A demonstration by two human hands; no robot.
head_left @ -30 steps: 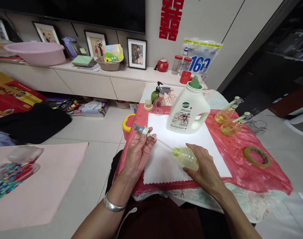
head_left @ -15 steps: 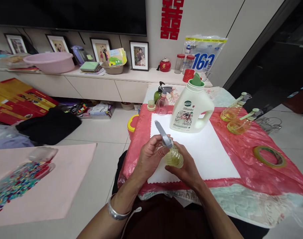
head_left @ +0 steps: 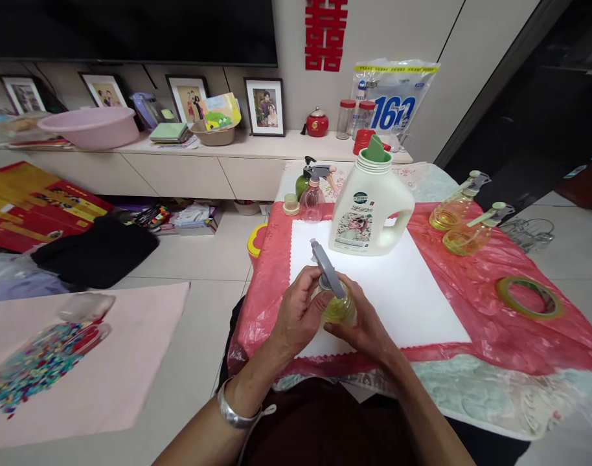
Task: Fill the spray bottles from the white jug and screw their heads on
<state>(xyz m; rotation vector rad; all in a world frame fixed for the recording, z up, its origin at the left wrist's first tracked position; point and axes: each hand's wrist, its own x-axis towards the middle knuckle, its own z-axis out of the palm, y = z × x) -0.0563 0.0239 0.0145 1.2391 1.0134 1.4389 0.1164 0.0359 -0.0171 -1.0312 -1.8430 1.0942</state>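
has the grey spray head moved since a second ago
Yes: judged against the white jug, the grey spray head has gone right and lower in the view, and is now at the top of the yellowish bottle.

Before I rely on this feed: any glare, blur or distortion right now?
In the head view, gray spray head fairly clear; in the head view, white glints on the red plastic sheet; in the head view, multicolored small pieces at left look soft, perhaps wide-lens stretching.

A home living room, shown by the wall-mounted screen [head_left: 131,29], framed photos [head_left: 265,107] and long low cabinet [head_left: 174,173].
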